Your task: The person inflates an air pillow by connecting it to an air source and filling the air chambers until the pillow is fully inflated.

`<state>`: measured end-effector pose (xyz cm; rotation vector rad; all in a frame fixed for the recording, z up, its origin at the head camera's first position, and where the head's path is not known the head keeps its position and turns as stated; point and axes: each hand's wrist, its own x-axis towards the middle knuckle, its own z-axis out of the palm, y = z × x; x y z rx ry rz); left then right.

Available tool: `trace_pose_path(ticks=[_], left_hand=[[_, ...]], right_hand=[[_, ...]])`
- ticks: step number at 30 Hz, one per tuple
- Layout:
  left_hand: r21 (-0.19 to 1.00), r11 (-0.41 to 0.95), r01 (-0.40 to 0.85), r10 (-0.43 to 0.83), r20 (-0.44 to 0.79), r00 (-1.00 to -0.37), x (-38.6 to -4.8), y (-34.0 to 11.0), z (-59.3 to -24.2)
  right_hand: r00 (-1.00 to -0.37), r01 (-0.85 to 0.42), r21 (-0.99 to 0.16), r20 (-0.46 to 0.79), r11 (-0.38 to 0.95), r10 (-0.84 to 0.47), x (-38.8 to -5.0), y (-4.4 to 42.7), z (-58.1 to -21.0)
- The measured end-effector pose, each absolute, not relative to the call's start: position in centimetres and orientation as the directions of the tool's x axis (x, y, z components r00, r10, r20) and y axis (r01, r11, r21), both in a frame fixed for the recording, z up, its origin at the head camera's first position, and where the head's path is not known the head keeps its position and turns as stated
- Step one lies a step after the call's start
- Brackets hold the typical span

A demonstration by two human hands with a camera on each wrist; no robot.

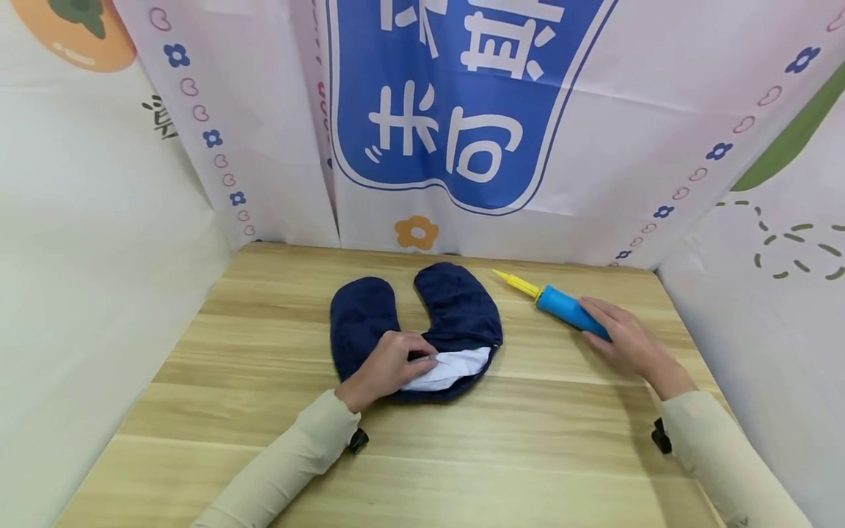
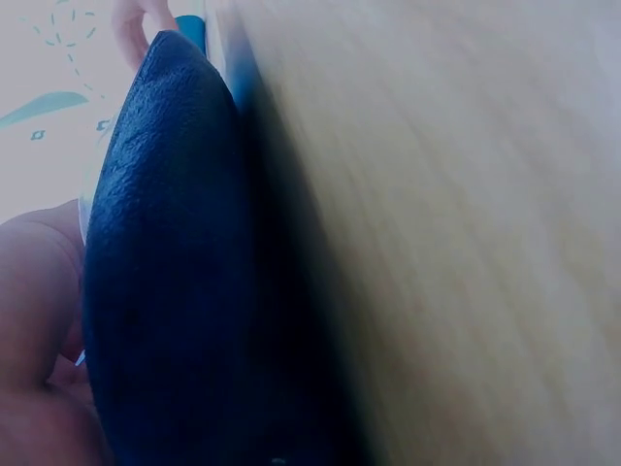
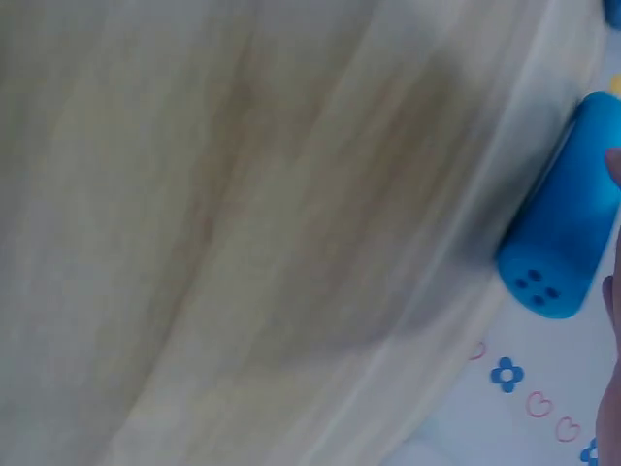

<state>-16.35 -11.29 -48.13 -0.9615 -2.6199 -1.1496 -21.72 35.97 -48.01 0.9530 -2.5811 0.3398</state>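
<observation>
A navy U-shaped neck pillow (image 1: 462, 301) lies on the table with its curved side toward me. Along that side the cover gapes, and white inner material (image 1: 455, 367) shows in the opening. My left hand (image 1: 391, 363) pinches this white material at the opening's left part; some fingertips are hidden. In the left wrist view the dark cover (image 2: 175, 243) fills much of the picture beside the hand. To the right, my right hand (image 1: 623, 337) holds the blue barrel of a hand pump (image 1: 566, 306), thumb on the near side. Its yellow nozzle (image 1: 518, 283) points to the far left.
The wooden table (image 1: 264, 381) ends at a printed cloth backdrop (image 1: 277, 147), with a white side wall (image 1: 99, 293) on the left and another (image 1: 779, 308) on the right. The pump lies near the table's right edge.
</observation>
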Motion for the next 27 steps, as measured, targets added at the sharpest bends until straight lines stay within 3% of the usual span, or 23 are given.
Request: trace_pose_path(ticks=[15,19,27], left_hand=[[0.628,0.514,0.584,0.493,0.340,-0.801,-16.7,-10.9,-47.8],[0.634,0.520,0.572,0.488,0.329,-0.809,-17.0,-10.8,-47.7],[0.648,0.524,0.553,0.464,0.328,-0.823,-18.0,-10.7,-47.8]], right_hand=[[-0.833,-0.541,-0.173,0.240,0.823,-0.498,-22.4,36.6,-49.4],[-0.819,-0.561,-0.158,0.250,0.813,-0.517,-22.2,35.7,-48.7],[-0.730,-0.640,-0.058,0.356,0.766,-0.583,-20.2,33.6,-46.6]])
